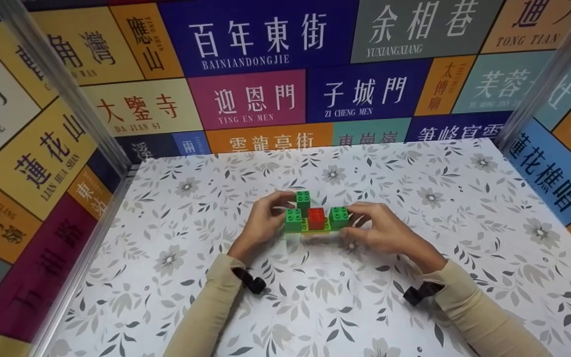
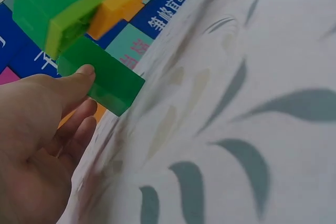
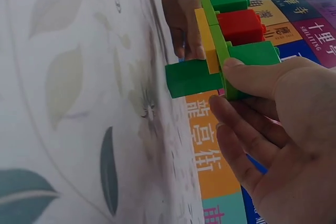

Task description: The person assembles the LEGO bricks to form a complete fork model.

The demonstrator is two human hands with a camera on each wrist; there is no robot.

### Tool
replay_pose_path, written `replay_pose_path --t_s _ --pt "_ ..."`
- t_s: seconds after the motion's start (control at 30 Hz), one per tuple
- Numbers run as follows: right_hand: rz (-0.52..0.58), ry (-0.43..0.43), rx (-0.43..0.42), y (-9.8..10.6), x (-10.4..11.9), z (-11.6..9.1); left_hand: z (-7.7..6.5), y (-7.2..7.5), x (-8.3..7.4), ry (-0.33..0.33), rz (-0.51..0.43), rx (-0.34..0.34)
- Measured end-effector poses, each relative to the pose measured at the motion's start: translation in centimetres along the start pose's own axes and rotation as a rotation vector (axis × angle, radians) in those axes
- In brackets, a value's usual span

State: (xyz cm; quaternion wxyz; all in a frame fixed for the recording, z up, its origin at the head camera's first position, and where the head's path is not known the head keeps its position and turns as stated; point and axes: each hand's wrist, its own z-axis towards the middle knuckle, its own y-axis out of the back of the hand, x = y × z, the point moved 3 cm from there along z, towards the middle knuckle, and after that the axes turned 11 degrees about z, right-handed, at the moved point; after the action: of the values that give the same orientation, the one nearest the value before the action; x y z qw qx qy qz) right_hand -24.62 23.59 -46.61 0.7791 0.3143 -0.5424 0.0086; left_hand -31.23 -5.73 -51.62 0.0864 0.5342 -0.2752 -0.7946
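Observation:
A built block piece sits between the two hands, with a lime-green plate bearing a red block, a green block at its left and another green block at its right. A yellow-orange block is under the plate. My left hand pinches a separate-looking green block lower than the plate; in the head view a green block shows behind the row. Whether it joins the plate, I cannot tell. My right hand grips the right end, thumb on the plate and green block.
A white tabletop with a grey leaf and flower print lies beneath. Coloured panels with lettering stand behind and at both sides, with clear corner posts. Black straps with small devices circle the wrists.

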Motion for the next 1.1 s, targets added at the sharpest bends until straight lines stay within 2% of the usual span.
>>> replay_pose_path --t_s 0.23,0.47,0.7,1.1 --pt "-0.009 0.041 -0.090 0.6 0.7 0.1 -1.5 -0.2 -0.5 0.018 0.007 0.003" --pt "-0.014 0.091 -0.158 1.0 1.3 0.2 -2.7 -1.4 -1.4 0.007 -0.025 0.057" --pt "0.006 0.097 -0.163 1.2 1.7 0.2 -3.3 -2.6 -2.3 -0.039 -0.042 0.110" --pt "-0.004 0.096 -0.159 1.6 1.5 0.1 -3.5 -2.7 -2.8 -0.029 -0.056 0.092"
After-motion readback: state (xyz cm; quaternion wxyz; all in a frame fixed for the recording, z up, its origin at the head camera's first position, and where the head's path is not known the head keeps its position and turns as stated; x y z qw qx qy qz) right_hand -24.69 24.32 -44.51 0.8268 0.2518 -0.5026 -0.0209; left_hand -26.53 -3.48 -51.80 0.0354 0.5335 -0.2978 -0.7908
